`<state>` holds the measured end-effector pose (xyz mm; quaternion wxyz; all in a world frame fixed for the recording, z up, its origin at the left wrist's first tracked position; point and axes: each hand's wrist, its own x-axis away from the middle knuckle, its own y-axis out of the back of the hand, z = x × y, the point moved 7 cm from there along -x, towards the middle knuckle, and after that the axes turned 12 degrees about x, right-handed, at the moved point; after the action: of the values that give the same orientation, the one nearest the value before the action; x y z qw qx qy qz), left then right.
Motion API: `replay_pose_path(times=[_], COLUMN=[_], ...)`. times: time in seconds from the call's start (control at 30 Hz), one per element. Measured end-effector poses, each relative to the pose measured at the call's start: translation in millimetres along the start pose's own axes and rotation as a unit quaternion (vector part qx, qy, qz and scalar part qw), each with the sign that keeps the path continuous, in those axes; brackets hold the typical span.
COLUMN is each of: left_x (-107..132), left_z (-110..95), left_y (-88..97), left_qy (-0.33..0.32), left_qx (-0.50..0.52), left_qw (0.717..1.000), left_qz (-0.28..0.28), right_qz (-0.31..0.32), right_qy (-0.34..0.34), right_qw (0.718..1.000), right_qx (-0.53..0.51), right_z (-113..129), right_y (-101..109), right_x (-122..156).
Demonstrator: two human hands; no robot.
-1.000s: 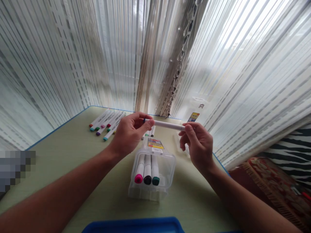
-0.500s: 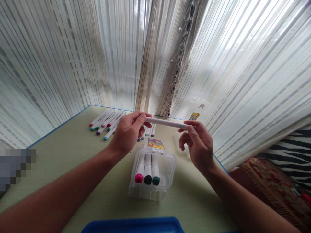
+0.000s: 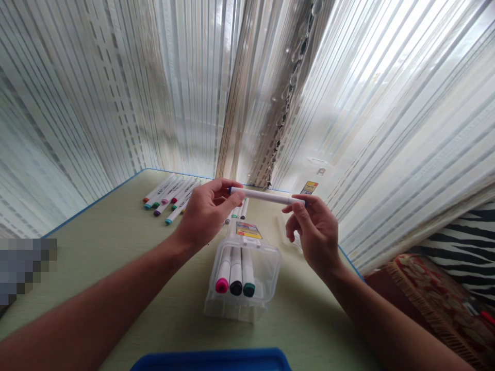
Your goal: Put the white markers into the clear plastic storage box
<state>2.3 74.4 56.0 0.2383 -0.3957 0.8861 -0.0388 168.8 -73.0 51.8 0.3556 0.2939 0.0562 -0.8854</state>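
Between my two hands a white marker [image 3: 266, 196] with blue ends is held level above the table. My left hand [image 3: 211, 208] pinches its left end, thumb along the barrel. At the other end, my right hand [image 3: 313, 221] grips it between thumb and fingers. Below the marker stands a clear plastic case [image 3: 266, 263] holding a pink-capped marker [image 3: 223, 273], a black-capped marker [image 3: 235, 273] and a dark green-capped marker [image 3: 248, 273] side by side. A yellow label [image 3: 249, 231] is on the case's far part.
Several capped markers [image 3: 170, 196] lie at the table's back left, and more [image 3: 242, 210] lie behind the case. A clear plastic piece [image 3: 288, 232] is beside my right hand. A blue object [image 3: 212, 359] sits at the near edge. Striped curtains [image 3: 185, 103] hang behind the table [image 3: 116, 247].
My left fingers have shifted on the marker, so its blue left end now shows. Blue also shows at the right end. Both hands stay in nearly the same place.
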Motion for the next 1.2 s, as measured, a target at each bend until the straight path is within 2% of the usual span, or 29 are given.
replay_pose_path(times=[0.3, 0.73, 0.87, 1.0, 1.2], left_x=[-0.5, -1.6, -0.4, 1.4, 0.9], left_z=[4.1, 3.9, 1.0, 0.9, 1.5], left_y=[-2.0, -0.1, -1.1, -3.9, -6.0], left_qy=[0.001, 0.005, -0.019, -0.031, -0.015], left_qx=[0.025, 0.027, -0.018, -0.055, -0.007], left_qw=[0.999, 1.0, 1.0, 0.998, 0.999], left_qz=[0.022, 0.001, 0.011, 0.027, 0.027], right_qz=[-0.008, -0.017, -0.017, -0.011, -0.013], right_qy=[0.006, 0.002, 0.016, 0.001, -0.004], right_qw=[1.0, 0.999, 1.0, 1.0, 1.0], right_qx=[-0.006, -0.029, -0.001, 0.006, 0.006], right_z=[-2.9, -3.0, -1.1, -3.4, -3.8], right_y=[2.3, 2.8, 3.9, 3.3, 2.9], right_x=[-0.1, -0.3, -0.3, -0.4, -0.7])
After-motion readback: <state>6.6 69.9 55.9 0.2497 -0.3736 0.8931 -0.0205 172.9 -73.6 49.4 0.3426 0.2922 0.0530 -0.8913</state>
